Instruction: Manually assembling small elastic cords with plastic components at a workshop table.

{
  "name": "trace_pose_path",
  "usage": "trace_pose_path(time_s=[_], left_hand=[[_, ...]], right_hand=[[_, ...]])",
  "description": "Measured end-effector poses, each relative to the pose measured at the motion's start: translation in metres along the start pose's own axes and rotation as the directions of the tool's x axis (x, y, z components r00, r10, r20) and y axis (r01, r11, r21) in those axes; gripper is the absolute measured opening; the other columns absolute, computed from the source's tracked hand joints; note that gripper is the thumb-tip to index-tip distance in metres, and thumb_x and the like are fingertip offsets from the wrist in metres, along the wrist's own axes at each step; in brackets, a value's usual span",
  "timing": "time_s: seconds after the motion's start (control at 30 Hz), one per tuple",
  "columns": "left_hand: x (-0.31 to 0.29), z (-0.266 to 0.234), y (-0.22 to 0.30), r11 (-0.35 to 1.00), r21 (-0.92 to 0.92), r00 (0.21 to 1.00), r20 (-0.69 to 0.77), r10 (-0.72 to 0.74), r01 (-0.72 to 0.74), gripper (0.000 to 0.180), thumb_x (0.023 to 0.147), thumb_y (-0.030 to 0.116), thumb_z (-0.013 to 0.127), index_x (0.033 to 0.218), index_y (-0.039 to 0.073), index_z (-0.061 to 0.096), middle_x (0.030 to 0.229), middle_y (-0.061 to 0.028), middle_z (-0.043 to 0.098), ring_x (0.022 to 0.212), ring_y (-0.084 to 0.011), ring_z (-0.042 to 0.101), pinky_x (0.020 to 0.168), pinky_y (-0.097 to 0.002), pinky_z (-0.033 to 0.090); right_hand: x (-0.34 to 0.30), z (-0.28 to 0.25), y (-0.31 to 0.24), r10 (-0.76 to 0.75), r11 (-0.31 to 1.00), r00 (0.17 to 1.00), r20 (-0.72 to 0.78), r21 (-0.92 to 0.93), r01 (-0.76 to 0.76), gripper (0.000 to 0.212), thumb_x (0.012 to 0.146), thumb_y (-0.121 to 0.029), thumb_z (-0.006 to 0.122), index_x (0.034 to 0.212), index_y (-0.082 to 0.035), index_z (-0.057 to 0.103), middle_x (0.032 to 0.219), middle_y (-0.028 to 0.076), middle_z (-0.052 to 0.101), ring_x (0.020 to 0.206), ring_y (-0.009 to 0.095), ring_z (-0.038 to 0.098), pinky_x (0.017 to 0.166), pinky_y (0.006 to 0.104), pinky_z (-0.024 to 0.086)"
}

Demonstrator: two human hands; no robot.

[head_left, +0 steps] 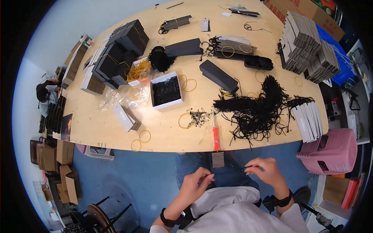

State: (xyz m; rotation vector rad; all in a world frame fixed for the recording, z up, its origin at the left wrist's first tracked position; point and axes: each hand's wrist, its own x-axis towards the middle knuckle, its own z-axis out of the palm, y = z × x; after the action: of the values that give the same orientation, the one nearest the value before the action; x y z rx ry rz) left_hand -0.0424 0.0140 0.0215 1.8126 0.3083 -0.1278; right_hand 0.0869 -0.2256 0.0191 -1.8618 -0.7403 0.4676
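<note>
Over my lap, a thin black cord (230, 169) runs between my two hands. My left hand (196, 184) pinches one end with thumb and fingertips, and my right hand (266, 171) pinches the other. Beneath the cord, a small stack of grey-brown cards (218, 159) rests edge-up on my lap at the table's front edge. Just beyond lies a red-handled tool (216, 139) with a thin shaft. Near it are a little heap of metal safety pins (199, 117) and a big tangle of black cords (261, 110). White hang tags (307, 121) are fanned at the right corner.
On the wooden table (167, 136) stand a white box of small black pieces (166, 91), yellow rubber bands (138, 72), black card stacks (128, 39) and grey card piles (303, 42). A pink stool (330, 151) is at the right. Another person (47, 93) is at far left.
</note>
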Motion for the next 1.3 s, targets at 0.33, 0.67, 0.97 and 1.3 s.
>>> trace_pose_path(time_s=[0.33,0.67,0.97,1.3], left_hand=[[0.012,0.029,-0.007,0.918,0.307,0.895,-0.287,0.341,-0.251,0.009,0.085,0.003,0.070,0.089,-0.001,0.064,0.082,-0.0113,0.069,0.070,-0.0171,0.068,0.062,-0.0247,0.052],[0.019,0.041,-0.018,0.825,0.464,0.761,-0.393,0.517,-0.321,0.015,0.078,-0.001,0.073,0.085,0.002,0.060,0.075,-0.0101,0.062,0.062,-0.0228,0.060,0.055,-0.0302,0.048],[0.023,0.037,-0.025,0.727,0.610,0.698,-0.371,0.613,-0.314,0.021,0.076,-0.001,0.076,0.084,0.004,0.058,0.077,-0.0098,0.061,0.061,-0.0226,0.057,0.051,-0.0296,0.047],[0.026,0.036,-0.028,0.638,0.641,0.577,-0.349,0.738,-0.428,0.031,0.064,-0.004,0.077,0.091,0.011,0.071,0.083,-0.0028,0.061,0.072,-0.0193,0.060,0.058,-0.0286,0.048]], right_hand=[[-0.008,-0.008,0.020,0.111,0.981,0.980,-0.167,0.177,-0.081,0.004,0.083,0.004,0.067,0.086,0.005,0.066,0.079,0.010,0.070,0.066,0.015,0.069,0.059,0.0244,0.055],[-0.007,0.001,0.046,0.179,0.958,0.962,-0.208,0.262,-0.121,0.005,0.084,0.003,0.067,0.088,0.005,0.065,0.077,0.010,0.070,0.064,0.014,0.068,0.058,0.0240,0.054],[-0.004,0.011,0.054,0.216,0.937,0.953,-0.212,0.320,-0.142,0.004,0.086,0.002,0.066,0.088,0.005,0.065,0.077,0.011,0.070,0.063,0.014,0.068,0.057,0.0239,0.054],[-0.009,0.055,0.114,0.327,0.863,0.945,0.001,0.408,-0.299,0.006,0.087,-0.003,0.066,0.091,0.002,0.068,0.077,0.007,0.069,0.063,0.010,0.063,0.058,0.0235,0.050]])
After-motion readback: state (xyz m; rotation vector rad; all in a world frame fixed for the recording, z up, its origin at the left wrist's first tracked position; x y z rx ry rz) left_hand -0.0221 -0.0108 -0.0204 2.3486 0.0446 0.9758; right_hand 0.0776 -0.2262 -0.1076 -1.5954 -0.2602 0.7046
